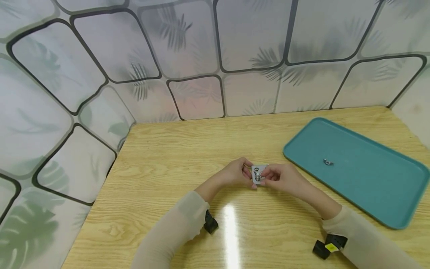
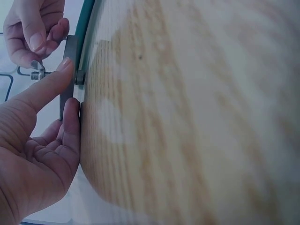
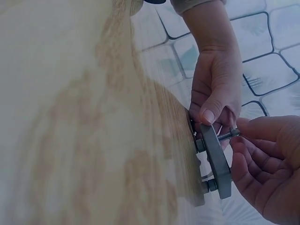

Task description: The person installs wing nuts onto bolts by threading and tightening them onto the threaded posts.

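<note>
A small grey metal plate (image 1: 254, 170) is held just above the table by my left hand (image 1: 235, 172), its thumb on the upper face and fingers along the edge. A threaded bolt (image 3: 227, 135) passes through the plate, and a wing nut (image 2: 40, 69) sits on its upper end. My right hand (image 1: 283, 178) has its curled fingertips at that wing nut. In the right wrist view, two bolt heads (image 3: 212, 185) stick out under the plate. The right fingers partly hide the bolt's tip there.
A teal tray (image 1: 362, 179) lies on the right of the wooden table (image 1: 168, 157). Another wing nut (image 1: 328, 162) rests on it. Behind and to the left stands a patterned wall covering (image 1: 195, 48).
</note>
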The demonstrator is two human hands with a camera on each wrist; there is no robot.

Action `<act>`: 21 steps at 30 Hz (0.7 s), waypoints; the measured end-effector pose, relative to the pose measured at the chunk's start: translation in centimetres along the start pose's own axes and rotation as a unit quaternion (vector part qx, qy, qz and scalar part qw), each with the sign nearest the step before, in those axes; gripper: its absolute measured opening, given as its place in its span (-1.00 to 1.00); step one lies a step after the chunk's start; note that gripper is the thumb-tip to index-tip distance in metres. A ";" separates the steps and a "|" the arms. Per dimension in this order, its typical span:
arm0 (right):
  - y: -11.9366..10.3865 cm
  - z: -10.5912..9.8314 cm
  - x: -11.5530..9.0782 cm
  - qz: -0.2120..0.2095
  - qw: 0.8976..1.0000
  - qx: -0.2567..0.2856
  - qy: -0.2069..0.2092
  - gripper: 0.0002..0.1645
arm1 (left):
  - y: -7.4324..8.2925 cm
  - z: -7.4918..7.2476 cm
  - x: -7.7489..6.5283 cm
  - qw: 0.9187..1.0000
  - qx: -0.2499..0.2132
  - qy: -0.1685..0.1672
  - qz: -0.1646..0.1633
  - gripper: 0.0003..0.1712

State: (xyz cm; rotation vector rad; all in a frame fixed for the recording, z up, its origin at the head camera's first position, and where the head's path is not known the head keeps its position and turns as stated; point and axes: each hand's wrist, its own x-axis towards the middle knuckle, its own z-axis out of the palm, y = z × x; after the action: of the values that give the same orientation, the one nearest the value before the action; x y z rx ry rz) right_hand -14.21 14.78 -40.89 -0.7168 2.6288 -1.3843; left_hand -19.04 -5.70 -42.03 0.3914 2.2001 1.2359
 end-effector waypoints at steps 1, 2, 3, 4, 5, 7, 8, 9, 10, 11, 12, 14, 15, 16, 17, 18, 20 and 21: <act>0.0 0.0 0.0 0.000 1.000 0.000 -0.002 -0.87 | -0.1 0.0 0.0 1.000 0.002 0.000 0.001 -0.18; 0.0 -0.1 0.0 0.003 1.000 0.001 -0.005 -0.89 | -0.1 0.0 0.1 1.000 0.002 0.000 0.001 -0.18; -0.1 -0.1 0.1 0.015 1.000 -0.001 -0.010 -0.90 | -0.1 0.1 0.1 1.000 0.003 0.000 0.001 -0.18; 0.0 -0.1 0.1 0.025 1.000 -0.006 -0.007 -0.93 | -0.2 0.1 0.1 1.000 0.002 0.000 0.002 -0.18; 0.1 -0.1 0.2 0.033 0.999 -0.010 -0.006 -0.94 | -0.2 0.1 0.1 1.000 0.001 -0.001 0.003 -0.18; 0.2 -0.1 0.3 0.048 0.999 -0.017 -0.001 -0.94 | -0.2 0.1 0.0 1.000 -0.003 -0.002 0.003 -0.17; 0.2 -0.1 0.4 0.054 0.998 -0.022 0.004 -0.93 | -0.1 0.1 0.0 1.000 -0.005 -0.002 0.003 -0.17; 0.3 0.0 0.4 0.059 0.998 -0.026 0.007 -0.91 | -0.2 0.1 0.0 1.000 -0.005 -0.003 0.004 -0.16; 0.4 0.0 0.5 0.061 0.998 -0.028 0.009 -0.88 | -0.1 0.1 -0.1 1.000 -0.005 -0.003 0.004 -0.16; 0.3 0.0 0.6 0.057 0.998 -0.029 0.007 -0.82 | -0.2 0.1 -0.1 1.000 -0.004 -0.003 0.004 -0.17; 0.2 0.0 0.6 0.058 0.998 -0.029 0.007 -0.78 | -0.2 0.0 -0.1 1.000 -0.005 -0.004 0.003 -0.17; 0.1 0.1 0.8 0.062 0.998 -0.030 0.007 -0.70 | -0.2 0.0 -0.1 1.000 -0.006 -0.005 0.003 -0.17; 0.0 0.2 0.8 0.063 0.998 -0.028 0.006 -0.68 | -0.2 0.0 -0.1 1.000 -0.006 -0.005 0.003 -0.17; 0.0 0.3 0.9 0.061 0.998 -0.028 0.007 -0.67 | -0.2 0.0 -0.1 1.000 -0.007 -0.005 0.003 -0.18; 0.0 0.3 1.0 0.063 0.998 -0.028 0.009 -0.66 | -0.2 0.0 -0.1 1.000 -0.009 -0.006 0.003 -0.18; 0.0 0.4 1.1 0.061 0.998 -0.028 0.011 -0.67 | -0.1 0.0 -0.1 1.000 -0.011 -0.006 0.003 -0.18; 0.0 0.5 1.2 0.061 0.998 -0.026 0.012 -0.68 | -0.1 0.0 -0.1 1.000 -0.013 -0.006 0.002 -0.19; 0.0 0.5 1.3 0.060 0.998 -0.025 0.012 -0.69 | -0.1 0.0 -0.1 1.000 -0.014 -0.006 0.002 -0.19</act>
State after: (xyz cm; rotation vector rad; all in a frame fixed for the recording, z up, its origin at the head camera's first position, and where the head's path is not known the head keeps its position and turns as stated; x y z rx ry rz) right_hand -15.17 13.81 -41.01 -0.5409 2.6855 -1.3074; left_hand -19.00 -5.81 -42.09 0.3922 2.1702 1.2620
